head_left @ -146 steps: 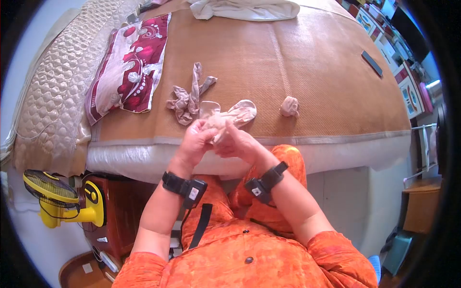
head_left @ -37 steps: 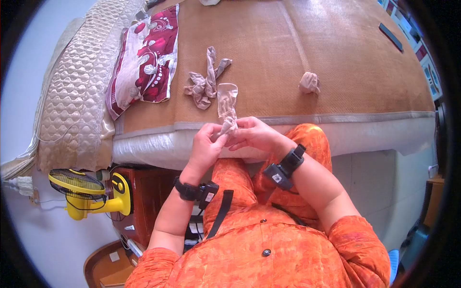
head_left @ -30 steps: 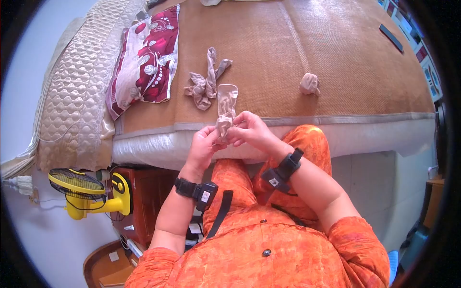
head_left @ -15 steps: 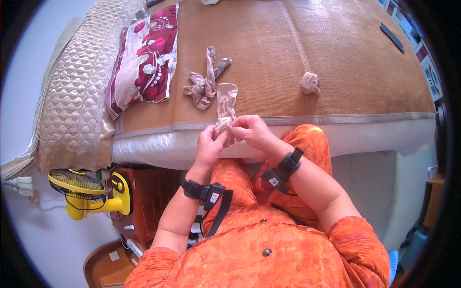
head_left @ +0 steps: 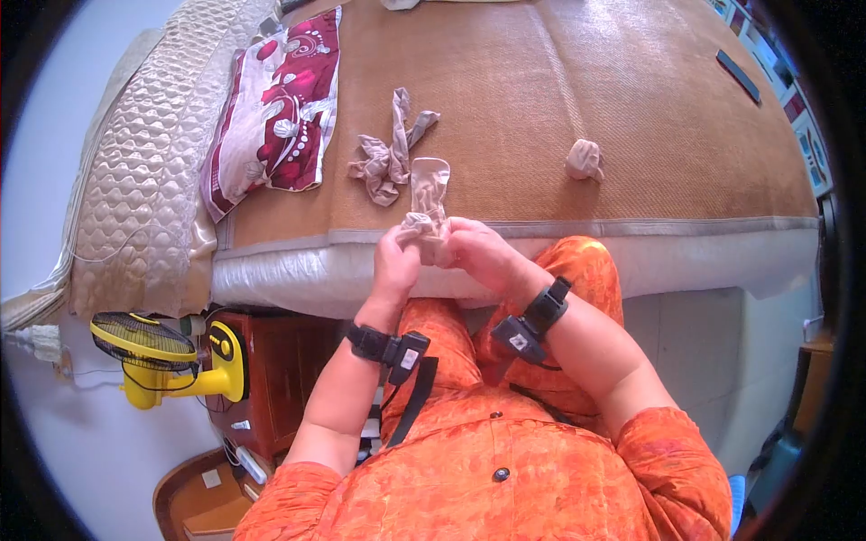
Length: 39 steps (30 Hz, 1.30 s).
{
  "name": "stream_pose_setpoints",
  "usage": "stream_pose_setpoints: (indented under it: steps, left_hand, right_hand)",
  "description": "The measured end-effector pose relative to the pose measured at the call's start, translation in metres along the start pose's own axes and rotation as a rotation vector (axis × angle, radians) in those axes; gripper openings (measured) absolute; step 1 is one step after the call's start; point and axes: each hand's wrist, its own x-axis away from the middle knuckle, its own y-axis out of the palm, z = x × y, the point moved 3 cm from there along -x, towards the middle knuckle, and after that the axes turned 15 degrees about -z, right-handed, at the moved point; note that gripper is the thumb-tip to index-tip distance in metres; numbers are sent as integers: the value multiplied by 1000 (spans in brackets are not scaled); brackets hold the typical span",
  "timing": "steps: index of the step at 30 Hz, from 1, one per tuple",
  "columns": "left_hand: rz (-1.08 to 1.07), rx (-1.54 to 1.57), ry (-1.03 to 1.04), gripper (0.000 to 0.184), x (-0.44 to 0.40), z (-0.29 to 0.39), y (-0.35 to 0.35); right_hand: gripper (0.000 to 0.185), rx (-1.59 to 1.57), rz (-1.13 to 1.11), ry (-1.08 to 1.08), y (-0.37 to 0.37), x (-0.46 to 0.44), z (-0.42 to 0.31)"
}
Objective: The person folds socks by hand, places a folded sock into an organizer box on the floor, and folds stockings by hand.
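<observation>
Between my hands is a beige-pink sock, its flat far end lying on the bed mat and its near end bunched up. My left hand pinches the gathered fabric on the left side. On the right side, my right hand grips the same sock with its fingers closed. Just beyond lie loose, crumpled socks of the same colour. Farther right on the mat sits a balled-up sock bundle.
A brown woven mat covers the bed. A maroon and white pillow lies at the left, and a dark remote-like object at the far right. A yellow fan stands by a wooden cabinet at lower left.
My hands have shifted slightly apart on the sock, and its bunched part now stands up more above my left fingers. The other socks have stayed in place.
</observation>
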Motion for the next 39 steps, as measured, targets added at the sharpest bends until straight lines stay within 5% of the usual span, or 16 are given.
stream_pose_setpoints:
  steps: [2,5,8,10,14,21,26,33,39]
  left_hand:
    - [21,67,38,20,-3,-8,-3]
    - [-118,778,7,23,6,0,5]
    - [-125,818,-6,24,9,4,5]
    - [-143,667,-26,22,8,7,6]
    - [-342,396,-11,17,9,6,8]
    - [-641,569,11,14,21,10,25]
    - [-559,804,132,19,23,21,36]
    - [-281,1089,180,27,19,34,29]
    - [-454,1056,353,26,10,45,25]
  right_hand:
    - [4,87,22,88,-2,2,0]
    - [3,174,97,3,-9,1,1]
    - [4,249,109,-65,-1,-1,-2]
    - [7,660,103,-172,0,-3,-2]
    - [6,518,125,-150,1,-2,-3]
    - [10,187,221,-52,-1,0,-4]
    - [15,52,226,-77,2,-1,-3]
    - [15,358,169,-193,6,3,-23]
    - [11,137,-40,-139,13,7,-34]
